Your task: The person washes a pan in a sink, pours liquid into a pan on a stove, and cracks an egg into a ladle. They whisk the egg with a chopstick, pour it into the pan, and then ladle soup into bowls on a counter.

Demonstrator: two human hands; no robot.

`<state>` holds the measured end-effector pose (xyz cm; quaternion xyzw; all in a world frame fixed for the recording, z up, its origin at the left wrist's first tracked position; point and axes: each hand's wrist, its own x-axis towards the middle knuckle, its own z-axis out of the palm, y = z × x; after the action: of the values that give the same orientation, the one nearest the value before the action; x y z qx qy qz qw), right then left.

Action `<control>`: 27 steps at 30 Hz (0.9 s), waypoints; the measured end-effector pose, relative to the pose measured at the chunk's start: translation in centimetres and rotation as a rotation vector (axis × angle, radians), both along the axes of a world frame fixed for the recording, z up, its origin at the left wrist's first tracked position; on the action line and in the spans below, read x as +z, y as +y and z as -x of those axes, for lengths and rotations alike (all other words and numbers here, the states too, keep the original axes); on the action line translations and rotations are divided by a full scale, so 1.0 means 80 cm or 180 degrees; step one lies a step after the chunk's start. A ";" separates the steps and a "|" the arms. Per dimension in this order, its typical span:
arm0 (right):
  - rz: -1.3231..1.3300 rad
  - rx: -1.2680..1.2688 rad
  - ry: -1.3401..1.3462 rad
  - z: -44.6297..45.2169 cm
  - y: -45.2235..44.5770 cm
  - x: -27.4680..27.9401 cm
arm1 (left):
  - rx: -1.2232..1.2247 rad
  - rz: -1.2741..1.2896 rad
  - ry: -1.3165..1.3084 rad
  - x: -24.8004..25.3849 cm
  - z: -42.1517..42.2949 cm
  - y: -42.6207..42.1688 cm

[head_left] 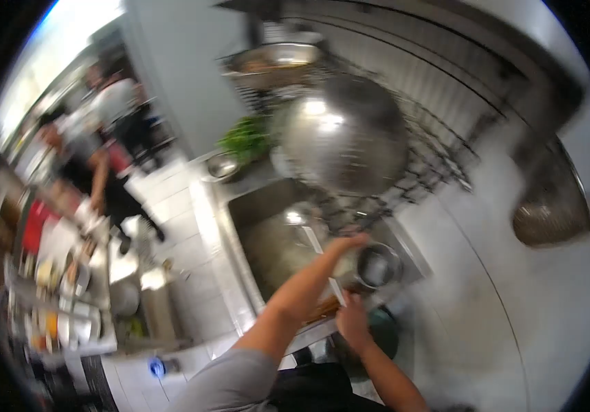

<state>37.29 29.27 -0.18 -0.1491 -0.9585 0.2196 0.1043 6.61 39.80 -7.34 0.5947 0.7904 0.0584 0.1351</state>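
Observation:
At the right side of a metal sink, my right hand is closed around the light handle of a ladle, whose shiny round end lies over the basin. My left hand reaches across to the sink's far right part, beside a round metal pot; blur hides its fingers and anything in them. Cloudy water seems to stand in the basin. A large steel bowl rests upside down on a wire rack beyond the sink.
Green leaves and a small metal bowl are behind the sink. A metal pan sits on the rack. A mesh strainer hangs at right. People stand at left near a counter with containers.

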 end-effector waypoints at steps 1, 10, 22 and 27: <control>0.0264 -0.0073 -0.0261 -0.005 -0.003 0.014 | -0.0192 -0.0598 0.0261 -0.003 -0.022 0.010; 0.1061 -0.0159 -0.0310 -0.068 -0.005 0.043 | 0.1691 -0.2818 -0.2421 0.260 -0.228 -0.373; 0.2887 0.1273 -0.2193 0.061 -0.133 0.133 | 0.9517 -0.2199 -0.1643 -0.209 -0.732 -0.794; 0.1896 0.2223 -0.4068 0.131 -0.248 0.144 | 1.0329 -0.1166 -0.3310 -0.333 -0.938 -0.699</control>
<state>26.81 9.45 11.32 0.0417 -0.7248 0.3591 -0.5866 81.68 -16.14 -33.96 0.8286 -0.3981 -0.3805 -0.1005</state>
